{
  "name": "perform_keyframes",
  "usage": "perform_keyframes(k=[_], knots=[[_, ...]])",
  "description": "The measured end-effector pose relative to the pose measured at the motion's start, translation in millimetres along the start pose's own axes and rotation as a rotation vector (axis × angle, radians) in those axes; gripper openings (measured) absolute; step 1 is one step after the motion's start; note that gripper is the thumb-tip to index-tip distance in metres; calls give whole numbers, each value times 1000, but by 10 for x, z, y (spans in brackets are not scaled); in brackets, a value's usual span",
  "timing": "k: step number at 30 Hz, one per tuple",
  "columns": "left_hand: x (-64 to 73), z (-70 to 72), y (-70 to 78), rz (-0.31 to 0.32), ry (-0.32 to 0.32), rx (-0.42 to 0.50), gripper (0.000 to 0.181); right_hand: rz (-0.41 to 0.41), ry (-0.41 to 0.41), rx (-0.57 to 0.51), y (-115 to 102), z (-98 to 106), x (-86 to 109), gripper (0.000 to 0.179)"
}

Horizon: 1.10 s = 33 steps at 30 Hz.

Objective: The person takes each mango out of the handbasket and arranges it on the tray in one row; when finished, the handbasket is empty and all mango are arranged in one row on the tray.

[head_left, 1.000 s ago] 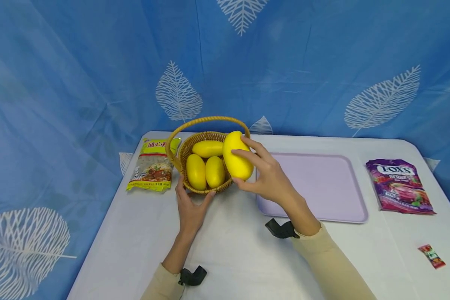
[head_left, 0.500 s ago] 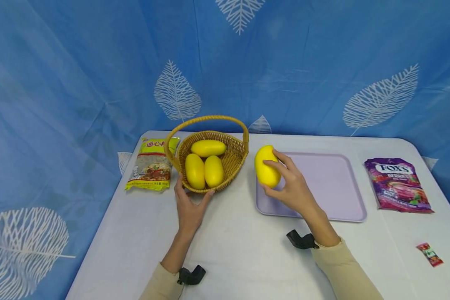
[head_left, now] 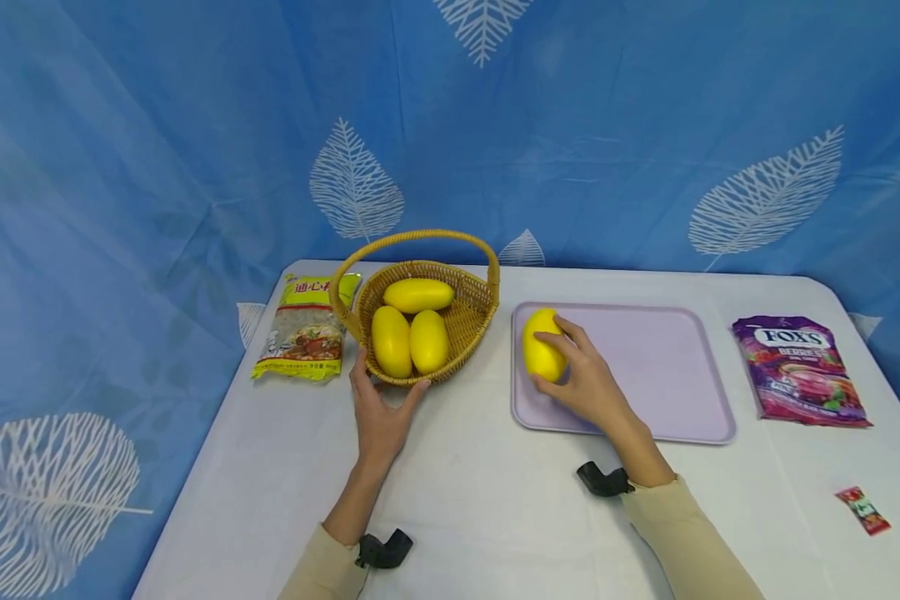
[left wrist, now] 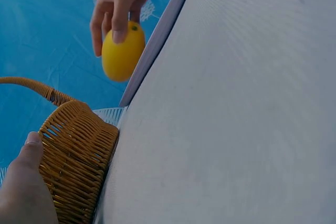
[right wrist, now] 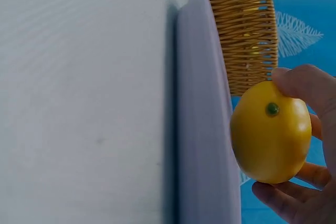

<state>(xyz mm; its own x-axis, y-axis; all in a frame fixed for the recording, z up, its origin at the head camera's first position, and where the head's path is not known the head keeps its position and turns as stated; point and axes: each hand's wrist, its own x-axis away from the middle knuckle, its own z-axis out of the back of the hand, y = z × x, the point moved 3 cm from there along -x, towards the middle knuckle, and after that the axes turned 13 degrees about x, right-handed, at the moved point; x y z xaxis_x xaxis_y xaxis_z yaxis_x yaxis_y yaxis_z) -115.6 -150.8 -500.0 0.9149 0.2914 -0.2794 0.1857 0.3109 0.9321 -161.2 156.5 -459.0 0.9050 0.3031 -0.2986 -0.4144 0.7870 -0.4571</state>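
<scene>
My right hand [head_left: 590, 379] holds a yellow mango [head_left: 543, 346] between thumb and fingers, low over the left part of the lilac tray [head_left: 645, 375]. In the right wrist view, a small green stem spot shows on the mango [right wrist: 270, 132], right beside the tray's edge [right wrist: 207, 119]. My left hand [head_left: 381, 421] grips the near side of a wicker basket [head_left: 465, 325], with the thumb at its rim. Inside the basket lie three more yellow mangoes [head_left: 429, 342]. From the left wrist, the thumb [left wrist: 29, 171] shows against the basket's woven wall [left wrist: 79, 156].
A bag of pasta [head_left: 307, 329] lies left of the basket, close to it. Right of the tray lies a purple Fox's candy bag [head_left: 801, 371], with a small wrapped candy [head_left: 863, 510] nearer the front. The basket's tall handle [head_left: 412, 237] arches over it.
My right hand has carried the mango right, out from over the basket, then lowered it over the tray. The left hand has stayed at the basket.
</scene>
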Motion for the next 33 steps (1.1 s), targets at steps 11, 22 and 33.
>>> perform_keyframes(k=[11,22,33], knots=[[-9,0,-20,0,-4,2,102,-38,-57,10,50,-69,11,65],[-9,0,-39,-2,-8,12,102,-45,-77,31,32,-54,4,66],[-7,2,-33,3,-10,6,102,-45,-67,67,33,-28,33,66]])
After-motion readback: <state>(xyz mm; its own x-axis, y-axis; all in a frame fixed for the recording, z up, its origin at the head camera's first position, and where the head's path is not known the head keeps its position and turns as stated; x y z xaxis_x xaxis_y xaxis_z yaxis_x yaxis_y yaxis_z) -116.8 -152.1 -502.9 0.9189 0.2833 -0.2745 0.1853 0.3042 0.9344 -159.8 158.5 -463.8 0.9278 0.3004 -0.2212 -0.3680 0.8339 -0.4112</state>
